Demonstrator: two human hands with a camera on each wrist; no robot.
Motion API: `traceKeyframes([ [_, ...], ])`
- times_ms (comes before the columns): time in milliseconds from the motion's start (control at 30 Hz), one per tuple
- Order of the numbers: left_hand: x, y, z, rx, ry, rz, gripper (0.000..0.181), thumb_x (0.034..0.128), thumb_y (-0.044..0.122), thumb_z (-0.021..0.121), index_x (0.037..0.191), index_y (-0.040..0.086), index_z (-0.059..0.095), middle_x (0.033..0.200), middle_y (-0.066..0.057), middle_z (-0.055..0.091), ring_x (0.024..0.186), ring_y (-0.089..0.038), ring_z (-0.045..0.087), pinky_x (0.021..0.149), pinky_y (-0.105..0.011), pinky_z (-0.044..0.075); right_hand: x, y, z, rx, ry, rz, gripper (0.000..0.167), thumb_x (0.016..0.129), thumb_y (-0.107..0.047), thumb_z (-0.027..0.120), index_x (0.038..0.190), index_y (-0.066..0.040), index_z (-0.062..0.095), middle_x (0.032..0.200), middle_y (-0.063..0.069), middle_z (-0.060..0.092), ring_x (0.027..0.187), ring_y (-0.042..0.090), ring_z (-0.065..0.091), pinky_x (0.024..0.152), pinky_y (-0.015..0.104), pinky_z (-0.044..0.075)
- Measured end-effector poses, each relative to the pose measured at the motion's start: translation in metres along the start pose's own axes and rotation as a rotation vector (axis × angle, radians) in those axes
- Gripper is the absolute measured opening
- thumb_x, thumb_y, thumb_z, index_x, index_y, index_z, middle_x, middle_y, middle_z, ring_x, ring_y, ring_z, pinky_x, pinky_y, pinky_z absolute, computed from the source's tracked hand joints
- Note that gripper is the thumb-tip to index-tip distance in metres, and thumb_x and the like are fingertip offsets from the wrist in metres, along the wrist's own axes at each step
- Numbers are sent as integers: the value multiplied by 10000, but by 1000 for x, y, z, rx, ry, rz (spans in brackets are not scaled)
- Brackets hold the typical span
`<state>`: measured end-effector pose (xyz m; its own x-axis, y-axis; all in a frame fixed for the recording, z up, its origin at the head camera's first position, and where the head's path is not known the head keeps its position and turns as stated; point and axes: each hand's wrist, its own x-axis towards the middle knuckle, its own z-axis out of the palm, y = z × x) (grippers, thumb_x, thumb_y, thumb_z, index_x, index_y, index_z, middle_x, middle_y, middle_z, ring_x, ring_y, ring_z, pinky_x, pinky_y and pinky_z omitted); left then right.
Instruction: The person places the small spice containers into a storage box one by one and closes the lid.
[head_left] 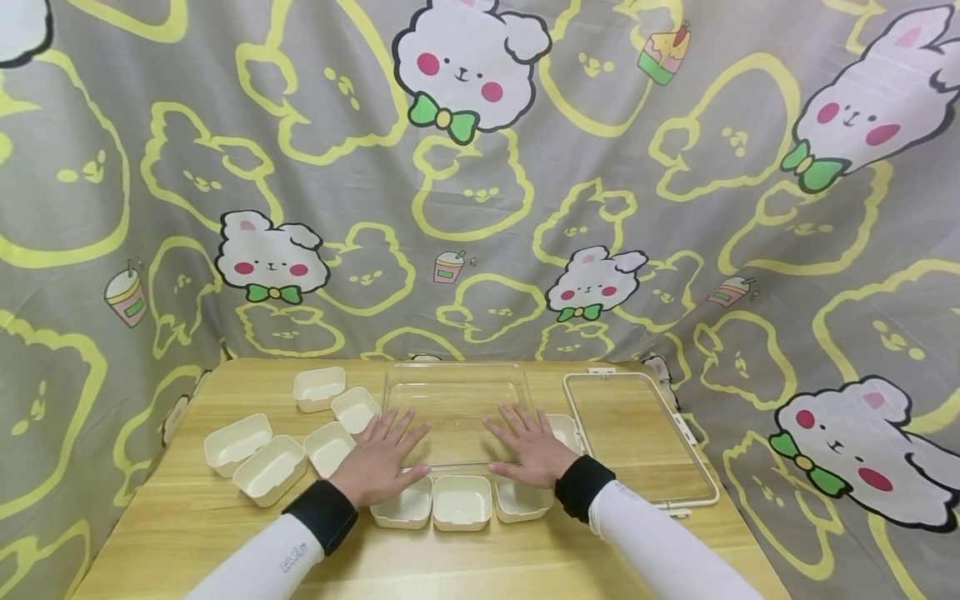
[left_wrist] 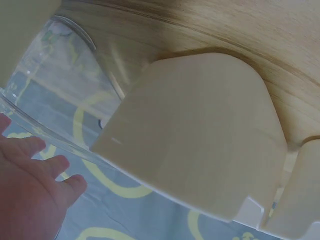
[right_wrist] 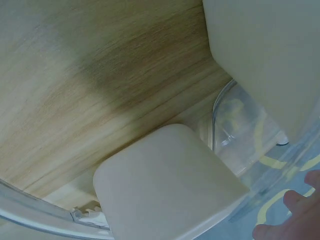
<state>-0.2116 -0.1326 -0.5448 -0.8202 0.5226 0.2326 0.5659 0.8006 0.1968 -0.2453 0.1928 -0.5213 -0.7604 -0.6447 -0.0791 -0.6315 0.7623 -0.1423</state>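
A clear rectangular container [head_left: 457, 421] stands on the wooden table in the head view. Both hands lie palm down with fingers spread: the left hand [head_left: 382, 458] at its left side, the right hand [head_left: 532, 446] at its right side. Whether the fingertips touch its rim or hover above, I cannot tell. Small cream boxes, one in the middle [head_left: 462, 503], line its near edge, partly under the hands. In the left wrist view the left hand [left_wrist: 35, 190] is beside a cream box [left_wrist: 200, 135]; in the right wrist view the right hand [right_wrist: 295, 215] is near another [right_wrist: 165, 185].
Several more cream boxes [head_left: 270, 469] stand on the left of the table, and one [head_left: 562, 431] lies right of the container. A clear lid with a white frame [head_left: 641, 437] lies at the right. A patterned curtain [head_left: 480, 200] hangs behind and around the table.
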Motion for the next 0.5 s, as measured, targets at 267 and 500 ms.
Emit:
traceKeyframes([
  [267, 1, 8, -9, -24, -126, -16, 667, 1020, 561, 416, 1516, 115, 429, 1581, -216, 315, 1457, -478, 229, 1165, -627, 178, 2, 0, 4, 31, 7, -22, 756, 1006, -602, 416, 1597, -164, 241, 1646, 195, 130, 1489, 472, 107, 1122, 729, 104],
  [500, 1, 10, -12, -13, -183, -25, 643, 1037, 543, 382, 1521, 123, 423, 1591, -208, 298, 1468, -464, 211, 1178, -613, 155, 2, 1, 6, 56, 5, -31, 734, 1020, -579, 401, 1598, -158, 233, 1635, 225, 147, 1484, 484, 112, 1122, 728, 106],
])
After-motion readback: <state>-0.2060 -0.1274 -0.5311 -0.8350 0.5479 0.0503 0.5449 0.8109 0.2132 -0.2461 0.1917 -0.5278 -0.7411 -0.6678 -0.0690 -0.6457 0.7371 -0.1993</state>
